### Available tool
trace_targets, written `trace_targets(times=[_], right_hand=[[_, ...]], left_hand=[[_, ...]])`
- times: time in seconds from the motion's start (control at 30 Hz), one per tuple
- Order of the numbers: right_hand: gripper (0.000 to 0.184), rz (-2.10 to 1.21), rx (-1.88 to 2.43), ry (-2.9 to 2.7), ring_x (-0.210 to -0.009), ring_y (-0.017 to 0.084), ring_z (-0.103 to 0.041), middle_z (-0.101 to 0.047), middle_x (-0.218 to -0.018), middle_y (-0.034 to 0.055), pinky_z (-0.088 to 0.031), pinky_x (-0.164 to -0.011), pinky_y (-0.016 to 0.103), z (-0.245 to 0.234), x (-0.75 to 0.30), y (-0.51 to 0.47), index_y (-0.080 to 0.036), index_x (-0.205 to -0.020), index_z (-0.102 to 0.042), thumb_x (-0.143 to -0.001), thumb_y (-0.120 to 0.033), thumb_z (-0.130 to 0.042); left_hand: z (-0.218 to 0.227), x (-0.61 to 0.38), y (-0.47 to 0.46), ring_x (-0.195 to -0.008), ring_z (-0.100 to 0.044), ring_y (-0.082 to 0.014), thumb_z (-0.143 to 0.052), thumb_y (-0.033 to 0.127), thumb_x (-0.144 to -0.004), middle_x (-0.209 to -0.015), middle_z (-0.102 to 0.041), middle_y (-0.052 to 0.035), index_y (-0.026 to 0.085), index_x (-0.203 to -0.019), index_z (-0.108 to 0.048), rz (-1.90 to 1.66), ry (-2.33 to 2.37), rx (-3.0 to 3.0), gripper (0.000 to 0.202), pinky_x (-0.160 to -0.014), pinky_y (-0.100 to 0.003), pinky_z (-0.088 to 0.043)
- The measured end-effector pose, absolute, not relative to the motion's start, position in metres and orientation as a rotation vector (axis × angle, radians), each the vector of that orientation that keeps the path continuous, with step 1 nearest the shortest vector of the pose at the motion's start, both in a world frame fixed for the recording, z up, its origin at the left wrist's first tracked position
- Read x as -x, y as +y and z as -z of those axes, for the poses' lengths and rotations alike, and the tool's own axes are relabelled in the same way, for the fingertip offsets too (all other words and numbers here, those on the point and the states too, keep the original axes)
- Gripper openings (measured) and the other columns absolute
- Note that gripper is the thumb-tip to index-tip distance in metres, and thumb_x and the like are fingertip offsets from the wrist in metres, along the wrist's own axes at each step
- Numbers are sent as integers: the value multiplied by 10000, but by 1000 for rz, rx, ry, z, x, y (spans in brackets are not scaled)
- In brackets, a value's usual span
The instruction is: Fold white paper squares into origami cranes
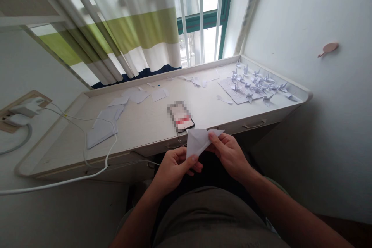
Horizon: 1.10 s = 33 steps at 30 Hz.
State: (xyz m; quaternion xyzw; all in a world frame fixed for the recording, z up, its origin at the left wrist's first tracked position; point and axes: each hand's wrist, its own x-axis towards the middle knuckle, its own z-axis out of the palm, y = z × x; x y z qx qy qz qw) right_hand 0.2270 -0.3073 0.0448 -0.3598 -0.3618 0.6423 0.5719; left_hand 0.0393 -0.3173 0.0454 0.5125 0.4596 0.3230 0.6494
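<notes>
Fingers (214, 138) of both hands were pressed together on a folded white paper triangle (198, 142), held in the air just short of the near edge of the counter (139, 126). Left hand (174, 170) pinched its near corner; right hand (229, 154) pinched its middle, reaching farther along it. Long axis ran near-left to far-right. Folded paper cranes (255, 82) lay well apart, far right, around a white sheet (229, 91).
</notes>
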Motion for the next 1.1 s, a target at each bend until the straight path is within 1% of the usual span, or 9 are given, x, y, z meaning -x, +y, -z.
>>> trace_targets(times=[0.1, 0.17, 0.33, 0.5, 0.57, 0.73, 0.87, 1.0, 1.1], right_hand=[[348, -1483, 842, -812, -927, 241, -746, -793, -887, 51, -616, -885, 397, -45, -231, -305, -189, -899, -790, -838, -531, -806], [351, -1475, 847, -809, -965, 250, -743, -796, -916, 58, -615, -891, 403, -45, -232, -304, -192, -900, -784, -834, -536, -806], [341, -1491, 810, -783, -1023, 258, -733, -794, -959, 63, -612, -909, 405, -47, -232, -304, -202, -907, -775, -831, -531, -811], [324, -1468, 775, -768, -1081, 260, -719, -787, -1011, 50, -601, -941, 418, -48, -230, -307, -240, -964, -762, -825, -528, -818], [322, -1462, 777, -791, -1105, 260, -711, -783, -1040, 50, -590, -959, 424, -47, -229, -307, -250, -987, -757, -842, -535, -799], [296, -1447, 774, -836, -1088, 240, -715, -781, -1063, 44, -556, -1020, 412, -42, -231, -306, -253, -1022, -756, -877, -511, -774], [306, -1433, 753, -864, -1060, 220, -727, -788, -1063, 34, -558, -1027, 405, -41, -238, -307, -270, -1055, -746, -842, -475, -824], [429, -1540, 835, -882, -945, 226, -747, -791, -1017, 68, -621, -849, 379, -51, -254, -306, -244, -1091, -750, -846, -596, -763], [435, -1597, 987, -1023, -867, 224, -757, -796, -961, 89, -624, -786, 346, -62, -265, -303, -189, -1081, -765, -821, -536, -804]], left_hand=[[-46, -37, -318, -676, -773, -219, -670, 631, -888, -811, -809, -149, 111, -905, -726, -706, 1015, -1108, 523, -565, -266, -564], [-46, -37, -319, -661, -772, -222, -666, 649, -881, -792, -805, -152, 108, -882, -721, -704, 995, -1075, 544, -553, -269, -569], [-45, -37, -320, -700, -782, -215, -734, 565, -866, -836, -810, -145, 113, -898, -699, -696, 955, -1059, 454, -548, -244, -576], [-45, -43, -320, -759, -803, -260, -822, 513, -799, -975, -818, -134, 176, -932, -559, -782, 970, -969, 448, -497, -252, -582], [-46, -45, -321, -775, -802, -263, -855, 480, -771, -992, -816, -128, 180, -921, -550, -830, 966, -943, 453, -504, -262, -593], [-44, -45, -321, -848, -772, -226, -905, 371, -720, -1010, -806, -127, 127, -839, -718, -938, 989, -985, 329, -630, -270, -620], [-41, -38, -318, -816, -731, -173, -903, 315, -713, -987, -802, -82, 152, -783, -786, -1046, 1071, -1063, 213, -750, -269, -601], [-39, -31, -318, -876, -738, -211, -844, 280, -764, -919, -806, -61, 192, -812, -809, -1053, 1151, -1243, 107, -835, -311, -583], [-39, -28, -319, -939, -742, -232, -807, 262, -800, -961, -808, -63, 208, -824, -811, -1027, 1180, -1403, 59, -886, -330, -575]])
